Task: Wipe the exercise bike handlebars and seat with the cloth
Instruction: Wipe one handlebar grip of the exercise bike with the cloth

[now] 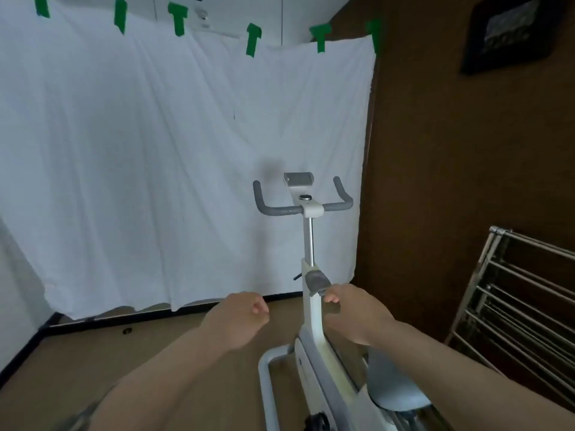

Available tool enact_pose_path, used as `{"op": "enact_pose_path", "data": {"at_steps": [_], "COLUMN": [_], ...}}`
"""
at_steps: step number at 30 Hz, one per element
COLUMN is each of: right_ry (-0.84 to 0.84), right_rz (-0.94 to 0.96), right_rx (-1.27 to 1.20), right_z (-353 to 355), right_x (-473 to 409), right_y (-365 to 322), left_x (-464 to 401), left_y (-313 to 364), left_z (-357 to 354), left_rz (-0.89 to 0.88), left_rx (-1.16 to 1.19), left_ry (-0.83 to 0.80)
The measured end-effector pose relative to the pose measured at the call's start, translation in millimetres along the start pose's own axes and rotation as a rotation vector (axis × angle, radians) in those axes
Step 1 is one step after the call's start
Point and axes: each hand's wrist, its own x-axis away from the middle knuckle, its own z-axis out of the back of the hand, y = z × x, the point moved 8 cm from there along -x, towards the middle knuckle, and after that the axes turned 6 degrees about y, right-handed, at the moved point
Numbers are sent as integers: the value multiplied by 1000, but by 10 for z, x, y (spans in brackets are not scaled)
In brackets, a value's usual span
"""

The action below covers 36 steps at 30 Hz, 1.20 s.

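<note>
The right hand (348, 309) pinches the grey cloth (316, 282) draped on the bike frame (314, 325). The left hand (241, 315) beside the frame is curled, empty. A loose pinch could drop the cloth.

- One view only, from a wide-angle camera worn on the person's head, so no second view shares any part of the scene.
- It looks forward and down along both forearms; the left hand (241, 318) and right hand (354, 315) sit near, low in the middle.
- The exercise bike (314, 309) runs away from the camera, right of centre, handlebars (280, 209) at the far end.
- It faces a white sheet (155, 169) hung on the far wall; straight lines bow near the edges.
</note>
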Motion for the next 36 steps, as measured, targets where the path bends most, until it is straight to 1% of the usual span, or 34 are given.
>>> {"op": "enact_pose_path", "data": {"at_steps": [3, 6, 9, 15, 17, 20, 22, 25, 30, 36], "right_ry": [-67, -85, -114, -152, -167, -169, -201, -228, -188, -160], "right_rz": [-46, -81, -96, -102, -100, -88, -101, -127, -188, -273], "right_rx": [41, 74, 100, 40, 18, 2, 5, 33, 38, 25], "right_z": [-248, -403, -571, -1066, -1201, -1352, -1452, -1588, -1730, -2113], "right_x": [-82, -178, -332, -872, -1082, -1421, -1596, -1890, -2621, -3274], "right_y": [21, 131, 260, 398, 378, 359, 324, 288, 103, -274], "left_x": [-130, -255, -436, -855, -1049, -1348, -1495, -1758, -2431, -3243], "left_y": [-170, -247, -358, -867, -1005, -1116, -1212, -1401, -1780, -2277], "left_z": [-219, -492, -663, -937, -926, -838, -815, -790, -609, -314], "left_rz": [18, 9, 18, 158, 182, 195, 199, 181, 98, -3], "left_rx": [16, 22, 28, -34, -56, -64, -71, -59, -41, -98], "left_ry": [-61, -126, -149, -285, -291, -253, -259, -280, -267, -302]}}
